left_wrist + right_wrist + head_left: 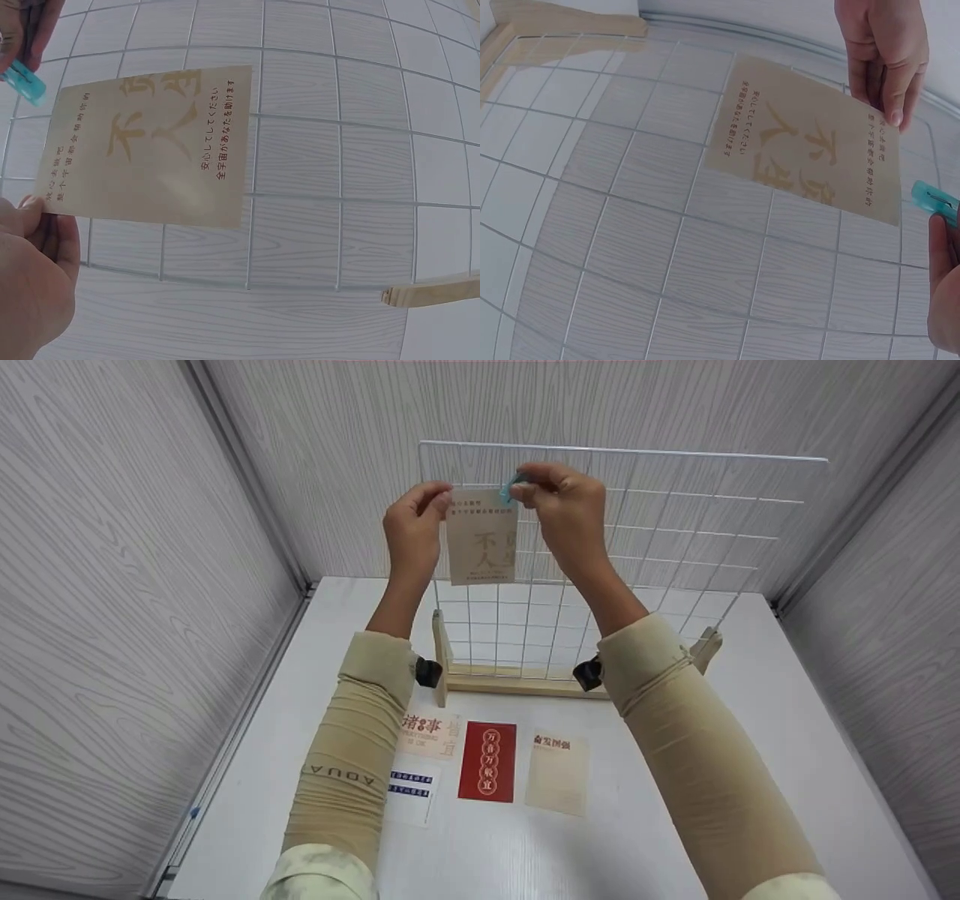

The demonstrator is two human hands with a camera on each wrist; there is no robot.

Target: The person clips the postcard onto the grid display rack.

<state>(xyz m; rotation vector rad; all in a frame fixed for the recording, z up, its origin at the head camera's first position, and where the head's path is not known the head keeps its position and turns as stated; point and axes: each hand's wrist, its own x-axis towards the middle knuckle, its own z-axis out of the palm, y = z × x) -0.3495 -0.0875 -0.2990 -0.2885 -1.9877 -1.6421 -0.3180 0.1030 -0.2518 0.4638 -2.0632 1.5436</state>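
Currently, by size: table (480, 862), bearing a red card (487, 761). White wire grid panel (643, 558), upright in a wooden stand (517, 685); a hard push near its top might tip it. Left hand (416, 521), pinching a beige printed card (484, 547) by its upper left corner; right hand (566, 514), pinching a turquoise clip (932, 196). Card: before the panel's upper part; held at one corner, it could swing or crease. Clip: just beside the upper right corner; biting too little edge, it could slip and drop the card.
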